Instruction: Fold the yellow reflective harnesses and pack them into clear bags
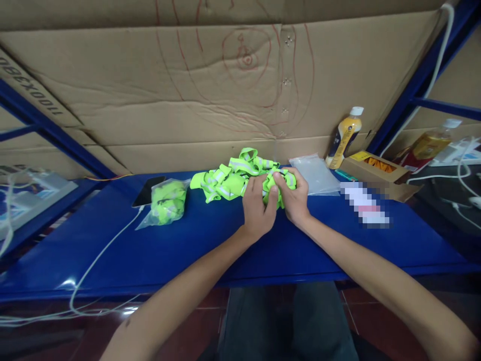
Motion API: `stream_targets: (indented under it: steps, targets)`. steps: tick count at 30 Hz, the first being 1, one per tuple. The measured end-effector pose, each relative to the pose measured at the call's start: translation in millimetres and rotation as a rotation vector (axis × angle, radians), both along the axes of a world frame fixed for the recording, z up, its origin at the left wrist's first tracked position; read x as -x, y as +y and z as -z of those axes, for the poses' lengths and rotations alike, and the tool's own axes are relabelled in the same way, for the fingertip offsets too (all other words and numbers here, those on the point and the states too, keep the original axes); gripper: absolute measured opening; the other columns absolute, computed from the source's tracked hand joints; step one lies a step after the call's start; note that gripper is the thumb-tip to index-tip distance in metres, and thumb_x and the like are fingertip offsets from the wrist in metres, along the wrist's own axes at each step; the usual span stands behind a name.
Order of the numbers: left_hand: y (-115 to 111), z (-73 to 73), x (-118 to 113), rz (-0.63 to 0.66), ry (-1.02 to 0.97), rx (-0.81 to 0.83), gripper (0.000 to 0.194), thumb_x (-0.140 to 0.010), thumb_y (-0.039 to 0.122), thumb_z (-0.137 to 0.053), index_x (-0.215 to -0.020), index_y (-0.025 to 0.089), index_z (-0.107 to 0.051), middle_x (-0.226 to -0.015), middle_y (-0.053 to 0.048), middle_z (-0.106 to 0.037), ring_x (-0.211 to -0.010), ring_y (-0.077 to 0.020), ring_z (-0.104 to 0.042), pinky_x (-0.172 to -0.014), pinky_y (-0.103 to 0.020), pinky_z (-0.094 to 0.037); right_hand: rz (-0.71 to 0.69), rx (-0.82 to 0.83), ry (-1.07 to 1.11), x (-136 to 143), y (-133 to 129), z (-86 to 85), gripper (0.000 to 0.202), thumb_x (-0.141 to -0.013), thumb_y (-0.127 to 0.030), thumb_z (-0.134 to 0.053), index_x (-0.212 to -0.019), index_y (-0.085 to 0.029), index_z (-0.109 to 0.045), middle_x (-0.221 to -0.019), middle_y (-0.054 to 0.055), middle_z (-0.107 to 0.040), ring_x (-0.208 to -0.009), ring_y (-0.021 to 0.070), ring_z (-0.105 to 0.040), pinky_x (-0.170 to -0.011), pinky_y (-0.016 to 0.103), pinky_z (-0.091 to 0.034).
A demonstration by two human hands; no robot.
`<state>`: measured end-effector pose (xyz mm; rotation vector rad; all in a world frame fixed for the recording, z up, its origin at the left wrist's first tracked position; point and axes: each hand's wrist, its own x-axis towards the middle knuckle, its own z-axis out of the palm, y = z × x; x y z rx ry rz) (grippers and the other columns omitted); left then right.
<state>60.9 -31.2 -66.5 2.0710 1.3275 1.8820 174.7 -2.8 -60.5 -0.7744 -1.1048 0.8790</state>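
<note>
A heap of neon-yellow reflective straps [225, 181] with silver bands lies near the back of the blue shelf. At its right end, my left hand [259, 206] and my right hand [293, 195] are pressed together around a bunched part of it. Both sets of fingers are curled in, thumbs close to each other on top. Part of the bunch is hidden under the fingers. To the left rests a clear plastic bag [169, 203] with similar neon-yellow material packed inside. Flat clear bags [315, 175] lie just right of my right hand.
A phone [149, 190] with a white cable sits behind the packed bag. A yellow drink bottle [344, 138], an open cardboard box [376, 168] and a blurred-out paper [364, 204] stand or lie at right. Behind rises a cardboard wall [195, 90]; blue posts flank the shelf [210, 250].
</note>
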Motion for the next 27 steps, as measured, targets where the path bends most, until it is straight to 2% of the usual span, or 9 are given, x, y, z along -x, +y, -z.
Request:
stream_targets:
  steps: [3, 7, 11, 13, 15, 19, 23, 25, 27]
  targets:
    - [1, -9.1, -10, 0.151, -0.322, 0.193, 0.048, -0.109, 0.064, -0.045, -0.118, 0.023, -0.068, -0.119, -0.012, -0.070, -0.121, -0.0270, -0.066, -0.112, -0.045, -0.052, 0.097, -0.012, -0.073, -5, 5, -9.2, 0.049, -0.073, -0.061, -0.090, -0.091, -0.022, -0.068, -0.080, -0.002, -0.066, -0.071, 0.0148, -0.057, -0.066, 0.028, -0.052]
    - [1, -33.1, -8, 0.588, -0.881, 0.645, 0.053, -0.104, 0.072, -0.047, -0.127, 0.027, -0.066, -0.120, -0.010, -0.076, -0.121, -0.0316, -0.071, -0.103, -0.049, -0.060, 0.259, -0.233, -0.202, -14, 2, -26.3, 0.039, -0.078, -0.054, -0.090, -0.091, -0.022, -0.071, -0.084, 0.000, -0.070, -0.076, 0.0169, -0.062, -0.070, 0.030, -0.054]
    - [-5, -48.4, 10, 1.048, -0.994, 1.175, 0.066, -0.090, 0.080, -0.063, -0.131, 0.028, -0.071, -0.125, -0.014, -0.078, -0.113, -0.0445, -0.076, -0.094, -0.067, -0.062, 0.274, -0.481, -0.400, -23, -6, -30.3, 0.028, -0.085, -0.045, -0.088, -0.097, -0.025, -0.073, -0.090, 0.001, -0.074, -0.081, 0.0192, -0.067, -0.078, 0.036, -0.057]
    - [-6, -50.0, 18, 1.160, -0.955, 1.294, 0.072, -0.084, 0.082, -0.068, -0.130, 0.026, -0.072, -0.124, -0.015, -0.079, -0.107, -0.0469, -0.078, -0.092, -0.071, -0.061, 0.255, -0.592, -0.484, -29, -5, -27.1, 0.027, -0.086, -0.045, -0.088, -0.099, -0.026, -0.073, -0.091, 0.002, -0.074, -0.083, 0.0212, -0.069, -0.080, 0.039, -0.058]
    - [-4, -48.9, 22, 1.116, -0.933, 1.293, 0.063, -0.086, 0.074, -0.072, -0.122, 0.022, -0.074, -0.111, -0.013, -0.081, -0.094, -0.0406, -0.080, -0.086, -0.064, -0.065, 0.218, -0.694, -0.532, -33, -2, -22.8, 0.027, -0.086, -0.044, -0.088, -0.102, -0.028, -0.072, -0.093, 0.003, -0.075, -0.087, 0.0237, -0.071, -0.083, 0.042, -0.060]
    - [5, -41.1, 20, 0.810, -0.950, 1.051, 0.031, -0.088, 0.046, -0.079, -0.104, 0.020, -0.073, -0.093, -0.006, -0.078, -0.075, -0.0227, -0.073, -0.065, -0.036, -0.063, 0.143, -0.699, -0.526, -34, 1, -16.1, 0.025, -0.093, -0.039, -0.082, -0.112, -0.028, -0.071, -0.106, 0.006, -0.076, -0.101, 0.0257, -0.073, -0.094, 0.045, -0.059]
    - [15, -30.8, 18, 0.510, -0.741, 0.626, 0.026, -0.085, 0.040, -0.082, -0.098, 0.020, -0.072, -0.091, -0.003, -0.074, -0.080, -0.0185, -0.069, -0.073, -0.030, -0.058, 0.061, -0.432, -0.415, -21, -2, -12.0, 0.040, -0.099, -0.047, -0.072, -0.133, -0.027, -0.065, -0.135, 0.010, -0.072, -0.128, 0.0275, -0.067, -0.113, 0.047, -0.053]
    - [19, -26.6, 23, 0.321, -0.463, 0.328, 0.021, -0.088, 0.037, -0.080, -0.095, 0.020, -0.069, -0.090, -0.002, -0.072, -0.084, -0.0189, -0.068, -0.082, -0.032, -0.057, -0.016, -0.239, -0.266, -13, -3, -10.7, 0.053, -0.096, -0.054, -0.073, -0.140, -0.029, -0.061, -0.145, 0.010, -0.067, -0.135, 0.0277, -0.064, -0.116, 0.046, -0.053]
    - [23, -23.6, 29, 0.183, -0.160, 0.066, 0.016, -0.091, 0.033, -0.078, -0.097, 0.021, -0.068, -0.095, -0.004, -0.073, -0.091, -0.0214, -0.070, -0.089, -0.036, -0.057, -0.148, -0.009, -0.076, -8, -3, -10.9, 0.063, -0.089, -0.058, -0.080, -0.141, -0.031, -0.058, -0.144, 0.008, -0.069, -0.132, 0.0275, -0.067, -0.111, 0.045, -0.058]
